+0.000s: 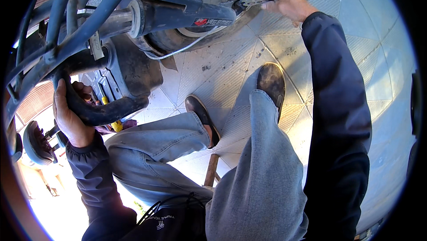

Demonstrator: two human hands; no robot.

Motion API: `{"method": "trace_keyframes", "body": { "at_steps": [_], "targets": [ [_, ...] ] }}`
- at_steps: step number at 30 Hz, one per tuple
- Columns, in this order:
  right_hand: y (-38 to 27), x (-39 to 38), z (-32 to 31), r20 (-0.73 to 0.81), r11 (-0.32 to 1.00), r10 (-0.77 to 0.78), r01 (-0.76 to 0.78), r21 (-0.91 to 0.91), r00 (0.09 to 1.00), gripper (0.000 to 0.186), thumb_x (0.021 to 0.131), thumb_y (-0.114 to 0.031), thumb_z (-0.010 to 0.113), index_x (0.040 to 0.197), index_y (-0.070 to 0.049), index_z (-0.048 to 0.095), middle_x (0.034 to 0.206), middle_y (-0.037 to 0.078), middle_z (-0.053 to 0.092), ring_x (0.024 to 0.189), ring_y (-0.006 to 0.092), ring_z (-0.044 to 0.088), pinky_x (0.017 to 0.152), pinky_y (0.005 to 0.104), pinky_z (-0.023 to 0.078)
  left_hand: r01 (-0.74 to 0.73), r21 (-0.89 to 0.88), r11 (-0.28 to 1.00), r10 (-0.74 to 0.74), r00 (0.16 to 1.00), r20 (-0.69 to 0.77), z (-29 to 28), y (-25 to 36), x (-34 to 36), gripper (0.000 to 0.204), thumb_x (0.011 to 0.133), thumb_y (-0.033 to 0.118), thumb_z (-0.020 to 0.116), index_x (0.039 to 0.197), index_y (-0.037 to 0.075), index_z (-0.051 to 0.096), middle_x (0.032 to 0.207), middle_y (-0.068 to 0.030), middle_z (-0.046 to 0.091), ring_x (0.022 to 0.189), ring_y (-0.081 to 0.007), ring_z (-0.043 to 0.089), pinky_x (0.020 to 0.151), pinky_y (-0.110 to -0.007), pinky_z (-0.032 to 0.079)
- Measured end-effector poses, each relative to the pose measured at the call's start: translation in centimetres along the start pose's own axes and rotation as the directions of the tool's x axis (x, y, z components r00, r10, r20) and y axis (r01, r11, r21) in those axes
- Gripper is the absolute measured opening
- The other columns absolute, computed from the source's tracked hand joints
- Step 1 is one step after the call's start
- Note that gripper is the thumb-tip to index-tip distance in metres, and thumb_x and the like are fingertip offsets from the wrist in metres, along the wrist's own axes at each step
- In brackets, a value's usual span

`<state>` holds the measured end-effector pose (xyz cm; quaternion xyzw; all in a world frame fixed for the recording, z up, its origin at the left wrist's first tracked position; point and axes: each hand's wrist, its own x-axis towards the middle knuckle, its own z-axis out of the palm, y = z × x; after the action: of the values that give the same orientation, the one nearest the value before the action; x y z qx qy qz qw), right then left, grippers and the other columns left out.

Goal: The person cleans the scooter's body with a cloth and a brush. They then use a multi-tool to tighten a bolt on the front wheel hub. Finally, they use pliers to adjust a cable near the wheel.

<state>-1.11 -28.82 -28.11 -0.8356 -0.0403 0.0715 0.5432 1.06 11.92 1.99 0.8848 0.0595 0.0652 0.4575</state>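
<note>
Head camera: single view, downward

Left of two fisheyes, worn on the person's head. Faces steeply down over the jeans [262, 183] to tiled floor [213, 72]. Range: near; left hand [71, 116] and right hand [288, 4] within the round field.

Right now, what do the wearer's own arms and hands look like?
Left hand and right hand are bare, no gloves. Left sleeve and right sleeve are long, loose, wrinkled and dark, navy to black, with gathered cuffs. No sleeve markings visible.
</note>
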Motion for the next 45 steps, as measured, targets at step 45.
{"method": "trace_keyframes", "body": {
  "at_steps": [45],
  "targets": [
    [-2.1,-3.3,14.5,0.024,-0.171,0.115,-0.004,0.985,0.993,0.034,0.098,-0.04,0.052,0.108,-0.007,0.055,0.08,0.001,0.056,0.079,0.0177,0.061,0.068,0.0349,0.052,-0.016,-0.001,1.0,0.016,1.0,-0.005,0.2,0.2,-0.3,0.039,0.091,0.039,0.059,0.1,0.001,0.061,0.08,-0.01,0.065,0.073,-0.0201,0.066,0.073,-0.031,0.053]
  ]
}}
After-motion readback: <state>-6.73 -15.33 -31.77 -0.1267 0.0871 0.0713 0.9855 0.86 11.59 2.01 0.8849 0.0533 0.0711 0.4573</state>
